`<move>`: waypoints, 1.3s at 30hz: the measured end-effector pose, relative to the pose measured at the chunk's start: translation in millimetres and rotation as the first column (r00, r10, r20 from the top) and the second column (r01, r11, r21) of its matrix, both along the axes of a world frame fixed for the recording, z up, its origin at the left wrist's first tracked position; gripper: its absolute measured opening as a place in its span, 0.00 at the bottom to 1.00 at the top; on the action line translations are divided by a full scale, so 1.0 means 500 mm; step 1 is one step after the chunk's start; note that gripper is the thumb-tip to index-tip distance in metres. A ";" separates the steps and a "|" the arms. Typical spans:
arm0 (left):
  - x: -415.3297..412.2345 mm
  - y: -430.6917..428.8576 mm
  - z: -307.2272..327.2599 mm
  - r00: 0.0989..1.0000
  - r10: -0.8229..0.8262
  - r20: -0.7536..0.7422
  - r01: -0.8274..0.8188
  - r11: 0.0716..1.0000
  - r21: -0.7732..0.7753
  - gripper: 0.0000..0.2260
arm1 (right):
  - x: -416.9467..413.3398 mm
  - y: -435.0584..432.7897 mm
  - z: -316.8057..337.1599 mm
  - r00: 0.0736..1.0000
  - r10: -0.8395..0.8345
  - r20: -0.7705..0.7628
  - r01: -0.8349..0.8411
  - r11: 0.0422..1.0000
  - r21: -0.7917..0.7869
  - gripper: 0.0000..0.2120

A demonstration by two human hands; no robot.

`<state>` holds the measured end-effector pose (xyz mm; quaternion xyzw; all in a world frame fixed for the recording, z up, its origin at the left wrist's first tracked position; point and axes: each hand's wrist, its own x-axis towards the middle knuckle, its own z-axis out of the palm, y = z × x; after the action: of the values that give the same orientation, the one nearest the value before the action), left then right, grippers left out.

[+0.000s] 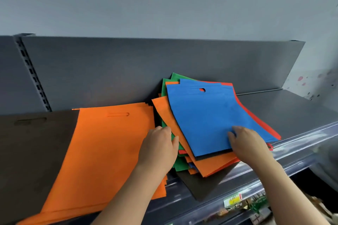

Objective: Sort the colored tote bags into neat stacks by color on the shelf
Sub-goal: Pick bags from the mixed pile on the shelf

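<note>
Blue bag [210,115] tops mixed pile [210,168], 3 o'clock of orange stack [102,151] on shelf [292,111]. Right hand [247,142] pinches its 6 o'clock edge, likely to lift; left hand [159,146] fingers curl into pile's 9 o'clock edge, steadying.

Both bare forearms reach up and forward, backs of the hands turned upward. The left grip [159,144] has its fingers [164,130] curled, tips hidden. The right grip [247,142], set apart from it, holds the blue bag [204,115] with bent fingers [233,133] on top.
</note>
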<state>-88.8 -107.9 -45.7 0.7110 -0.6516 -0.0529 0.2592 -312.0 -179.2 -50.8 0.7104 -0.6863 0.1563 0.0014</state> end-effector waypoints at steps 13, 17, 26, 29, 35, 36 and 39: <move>-0.033 -0.023 0.000 0.882 0.184 -0.435 -0.187 0.982 0.036 0.10 | -0.053 -0.001 0.018 0.979 0.144 0.144 -0.139 0.989 -0.045 0.12; -0.034 -0.027 0.001 0.830 0.200 -0.520 -0.205 0.977 0.049 0.08 | -0.064 -0.009 0.010 0.996 0.077 0.047 -0.079 0.995 0.054 0.16; -0.004 -0.032 0.007 0.782 0.273 -0.561 -0.288 0.956 0.064 0.19 | -0.044 -0.001 0.016 0.961 0.186 0.205 -0.197 0.980 0.034 0.19; 0.004 -0.032 0.001 0.795 0.282 -0.537 -0.290 0.954 0.072 0.16 | -0.037 -0.011 0.022 0.995 0.085 0.053 -0.088 0.995 0.055 0.14; 0.007 -0.028 -0.008 0.832 0.304 -0.463 -0.306 0.949 0.073 0.20 | 0.004 -0.017 0.018 0.962 0.121 0.245 -0.140 0.988 0.065 0.26; 0.009 -0.025 -0.007 0.840 0.310 -0.446 -0.319 0.946 0.058 0.21 | 0.010 -0.016 0.021 0.954 0.119 0.275 -0.139 0.989 0.053 0.27; 0.025 -0.009 -0.003 0.845 0.299 -0.444 -0.334 0.943 0.001 0.22 | 0.027 -0.010 0.029 0.920 0.157 0.358 -0.164 0.986 -0.010 0.25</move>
<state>-76.5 -112.7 -47.0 0.7680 -0.4518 -0.1428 0.4309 -298.4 -184.3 -36.3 0.7238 -0.6160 0.2756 -0.1436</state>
